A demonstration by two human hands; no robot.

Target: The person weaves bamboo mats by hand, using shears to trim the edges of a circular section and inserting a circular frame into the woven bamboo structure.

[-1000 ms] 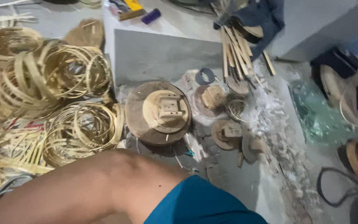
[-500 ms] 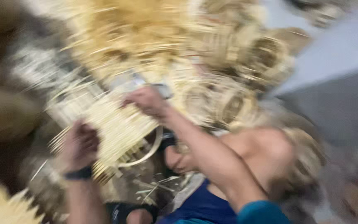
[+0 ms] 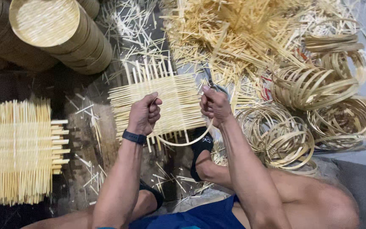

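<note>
A thin bamboo ring hangs between both my hands, over a flat woven mat of bamboo slats on the floor. My left hand, with a dark band on its wrist, is closed on the ring's left side. My right hand is closed on the ring's right side. Scissors lie on the mat just beyond my right hand. My foot in a black sandal rests at the mat's near edge.
A second woven mat lies at the left. Stacked round bamboo lids stand at the top left. A heap of loose bamboo strips fills the top middle. Several coiled bamboo rings pile at the right.
The view has swung from a grey work area with round wooden forms to the floor with the mats. Both hands now hold the ring steadily over the mat.
</note>
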